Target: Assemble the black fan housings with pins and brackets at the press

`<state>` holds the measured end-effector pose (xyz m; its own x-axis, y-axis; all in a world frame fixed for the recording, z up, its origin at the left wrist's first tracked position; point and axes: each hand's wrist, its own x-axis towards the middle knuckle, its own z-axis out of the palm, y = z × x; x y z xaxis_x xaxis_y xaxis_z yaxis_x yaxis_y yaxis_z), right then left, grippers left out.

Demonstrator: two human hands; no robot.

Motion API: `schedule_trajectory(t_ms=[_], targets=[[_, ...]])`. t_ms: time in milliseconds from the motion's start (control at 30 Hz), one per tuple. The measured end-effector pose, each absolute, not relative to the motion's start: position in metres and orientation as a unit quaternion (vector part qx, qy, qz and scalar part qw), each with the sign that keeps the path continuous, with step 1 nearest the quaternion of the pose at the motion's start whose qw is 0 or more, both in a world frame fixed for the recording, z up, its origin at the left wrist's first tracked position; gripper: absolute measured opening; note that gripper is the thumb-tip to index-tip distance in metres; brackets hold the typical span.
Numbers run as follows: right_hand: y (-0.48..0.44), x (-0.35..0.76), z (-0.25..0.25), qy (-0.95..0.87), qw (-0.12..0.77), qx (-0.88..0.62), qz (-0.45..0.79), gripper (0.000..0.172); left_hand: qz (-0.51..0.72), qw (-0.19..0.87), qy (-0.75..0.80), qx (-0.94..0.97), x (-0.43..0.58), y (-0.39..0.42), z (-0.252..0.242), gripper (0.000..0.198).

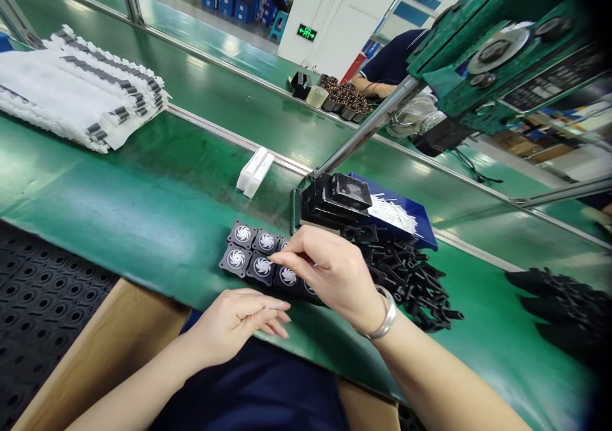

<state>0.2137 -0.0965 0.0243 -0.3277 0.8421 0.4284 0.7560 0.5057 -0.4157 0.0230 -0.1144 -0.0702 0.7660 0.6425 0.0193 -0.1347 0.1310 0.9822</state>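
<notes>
Several small black square fans (pixel 252 255) with white swirl labels lie in two rows on the green bench (pixel 143 201). My right hand (pixel 329 271), a silver bracelet on its wrist, hovers over the right end of the rows with fingers curled and thumb and forefinger pinched near one fan; what it pinches I cannot make out. My left hand (pixel 239 322) rests at the bench's near edge, fingers loosely extended together, holding nothing.
A pile of black plastic frames (pixel 406 278) lies right of the fans, behind it a black fixture (pixel 335 201) and a blue tray (pixel 406 217) with white bits. White foam stacks (pixel 71 93) sit far left. A green press (pixel 502 48) stands upper right. Another person sits across.
</notes>
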Motion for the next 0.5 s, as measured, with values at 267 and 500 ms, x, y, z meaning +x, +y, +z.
schedule_trajectory(t_ms=[267,500], targets=[[-0.092,0.213,0.014,-0.842,0.256,-0.465,0.092,0.02,0.266,0.725,0.211,0.599,0.023,-0.114,-0.069,0.039],[-0.087,0.213,0.015,-0.87,0.172,-0.46,0.04,0.035,0.267,0.729,0.21,0.594,0.024,-0.114,-0.07,0.04]])
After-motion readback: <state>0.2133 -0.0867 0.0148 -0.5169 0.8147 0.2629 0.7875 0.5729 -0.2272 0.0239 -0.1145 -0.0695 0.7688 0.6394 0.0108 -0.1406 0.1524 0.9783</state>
